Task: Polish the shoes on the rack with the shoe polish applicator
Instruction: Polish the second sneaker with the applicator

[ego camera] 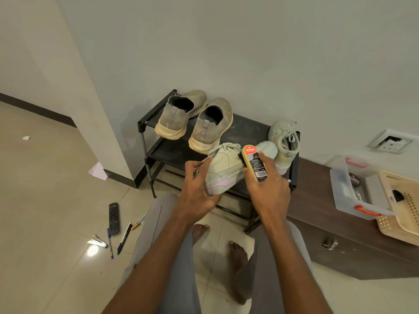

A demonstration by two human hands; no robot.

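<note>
Head view: the left hand (197, 186) grips the heel end of a pale green sneaker (223, 168), held just above the near edge of the shoe rack (145, 123). The sneaker's long axis runs from near left to far right, toe toward the wall. The right hand (268, 189) wraps around the shoe polish applicator (255, 163), which lies against the sneaker's right flank. Its sponge face is hidden, so contact is probably there but unconfirmed. The sneaker's far side is unseen.
</note>
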